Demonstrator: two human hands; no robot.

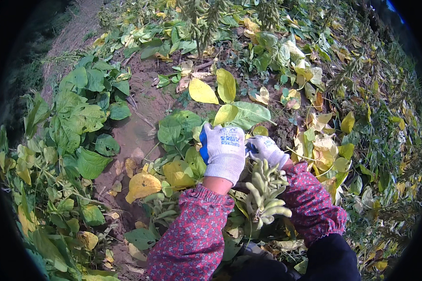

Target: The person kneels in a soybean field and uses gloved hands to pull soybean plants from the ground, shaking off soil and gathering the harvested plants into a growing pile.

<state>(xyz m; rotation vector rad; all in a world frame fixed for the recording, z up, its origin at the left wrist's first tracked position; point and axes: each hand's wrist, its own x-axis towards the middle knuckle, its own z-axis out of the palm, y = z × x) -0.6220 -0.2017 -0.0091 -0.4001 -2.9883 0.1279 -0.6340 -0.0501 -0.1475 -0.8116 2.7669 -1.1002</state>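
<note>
My left hand [225, 147], in a white knit work glove with a blue coated palm, is in the middle of the view, its back towards the camera. Just right of it and a little lower is my right hand [267, 150] in a matching glove, fingers curled. What lies inside either hand is hidden. A cluster of fuzzy green bean pods [265, 196] hangs on a plant below my right hand, between the two flower-patterned sleeves. Yellow leaves [202, 91] and a green leaf [250, 114] spread just beyond my left hand.
Standing stems with pods [200, 21] rise at the top. Leafy green plants [86, 116] lie to the left beside bare brown soil [126, 130]. Dry, yellowing leaves [323, 151] cover the ground on the right. More pods [163, 210] show left of my left sleeve.
</note>
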